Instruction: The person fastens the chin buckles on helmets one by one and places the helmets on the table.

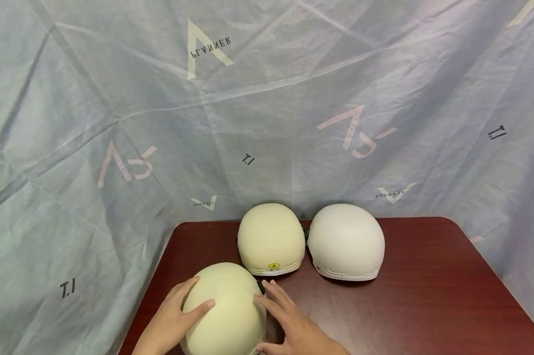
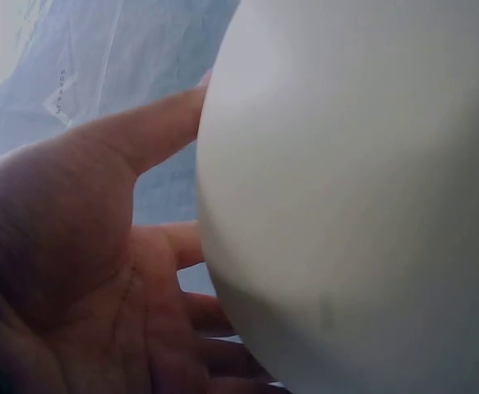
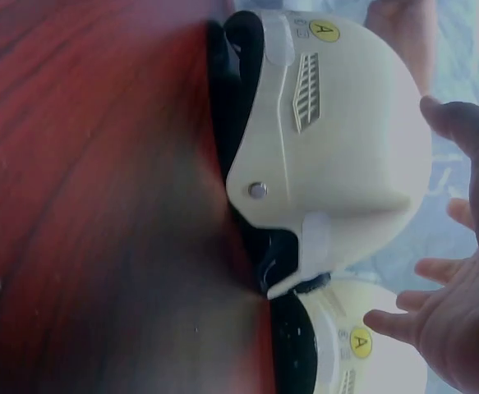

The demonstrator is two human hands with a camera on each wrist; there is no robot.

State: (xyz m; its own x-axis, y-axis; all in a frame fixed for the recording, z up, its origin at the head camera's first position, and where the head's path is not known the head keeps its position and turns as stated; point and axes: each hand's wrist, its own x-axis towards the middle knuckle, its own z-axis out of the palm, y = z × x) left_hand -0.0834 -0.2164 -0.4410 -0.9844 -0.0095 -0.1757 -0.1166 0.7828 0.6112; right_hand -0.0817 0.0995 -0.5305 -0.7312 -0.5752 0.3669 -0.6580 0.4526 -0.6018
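A cream helmet (image 1: 227, 310) sits on the table at the near left, between both hands. My left hand (image 1: 171, 315) rests on its left side with thumb and fingers spread. The left wrist view shows that thumb and the fingertips against the smooth shell (image 2: 346, 197), some fingers partly hidden behind it. My right hand (image 1: 293, 320) is at the helmet's right side, fingers apart and loosely extended. In the right wrist view, its thumb is close to the shell (image 3: 370, 156); I cannot tell if it touches. A vent, a rivet and a yellow "A" sticker show there.
Behind stand another cream helmet (image 1: 271, 239) with a yellow sticker and, on its right, a white helmet (image 1: 346, 241). All are on a dark red wooden table (image 1: 417, 296). Grey printed cloth (image 1: 289, 123) hangs around the back and sides.
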